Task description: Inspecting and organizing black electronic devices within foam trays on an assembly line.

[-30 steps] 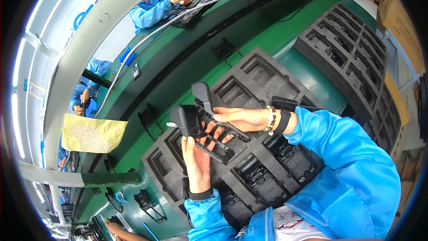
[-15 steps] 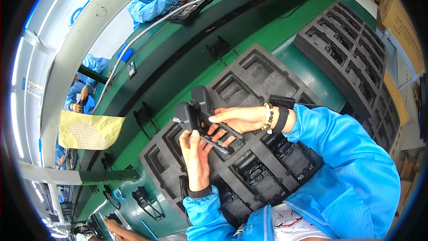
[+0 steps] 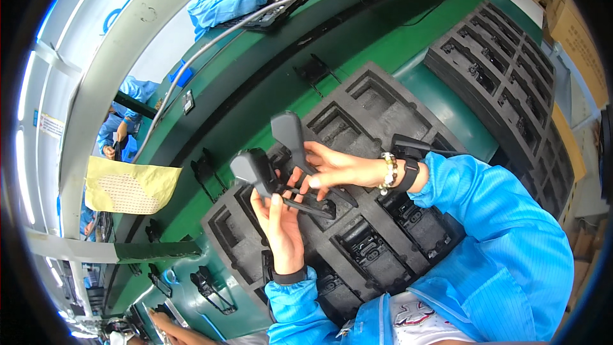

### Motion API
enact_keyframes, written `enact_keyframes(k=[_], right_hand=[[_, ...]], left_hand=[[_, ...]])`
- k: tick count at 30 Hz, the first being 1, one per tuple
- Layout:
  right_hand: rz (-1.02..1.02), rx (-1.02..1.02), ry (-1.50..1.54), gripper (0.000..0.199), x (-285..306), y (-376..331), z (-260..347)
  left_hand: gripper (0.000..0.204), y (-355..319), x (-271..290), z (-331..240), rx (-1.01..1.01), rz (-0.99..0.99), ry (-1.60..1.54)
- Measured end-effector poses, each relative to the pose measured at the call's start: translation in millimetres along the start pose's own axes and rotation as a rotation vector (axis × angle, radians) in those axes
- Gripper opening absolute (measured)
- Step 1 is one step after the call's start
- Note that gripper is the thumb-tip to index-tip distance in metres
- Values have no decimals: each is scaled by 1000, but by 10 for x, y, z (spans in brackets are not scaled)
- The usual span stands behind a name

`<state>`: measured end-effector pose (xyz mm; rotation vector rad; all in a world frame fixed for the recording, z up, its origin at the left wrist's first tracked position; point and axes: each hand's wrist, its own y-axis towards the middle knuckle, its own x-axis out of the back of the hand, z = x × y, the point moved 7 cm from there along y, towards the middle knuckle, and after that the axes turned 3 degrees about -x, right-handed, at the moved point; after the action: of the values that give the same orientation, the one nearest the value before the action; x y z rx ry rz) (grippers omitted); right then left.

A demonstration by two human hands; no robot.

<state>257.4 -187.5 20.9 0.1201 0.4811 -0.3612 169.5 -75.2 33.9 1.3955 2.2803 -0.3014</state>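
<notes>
A black plastic device (image 3: 254, 171) with two rounded, wedge-like blocks and two slim arms is held between my hands, above a foam tray (image 3: 335, 233). My left hand (image 3: 281, 233) grips it from below at the nearer block, thumb up and fingers bent around it. On the other side my right hand (image 3: 341, 167) is closed around the part below the farther block (image 3: 288, 133). The slim arms (image 3: 316, 207) point toward me, partly behind my fingers. How the two halves join is hidden by my hands. Similar black units (image 3: 370, 249) lie in the tray's near pockets.
A stack of filled foam trays (image 3: 488, 67) stands at the right, with cardboard boxes (image 3: 578, 45) beyond. On the green conveyor sit more black units (image 3: 314, 71). Yellow paper (image 3: 131, 185) hangs from a frame at the left. Co-workers in blue sleeves (image 3: 227, 6) sit across the line.
The device's two blocks have moved farther apart and tilted, the nearer one shifting left and the farther one turning up. My hands still hold it.
</notes>
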Motion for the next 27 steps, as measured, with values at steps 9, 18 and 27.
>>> enact_keyframes(k=[9,18,27], right_hand=[[132,307,-442,106,-72,-108,163],[-59,640,-1081,94,-166,-179,515],[-96,625,-1082,96,-143,-185,536]], left_hand=[[97,-79,3,-110,-53,140,-40],[91,21,72,-158,-244,377,68],[90,44,84,-169,-371,447,190]])
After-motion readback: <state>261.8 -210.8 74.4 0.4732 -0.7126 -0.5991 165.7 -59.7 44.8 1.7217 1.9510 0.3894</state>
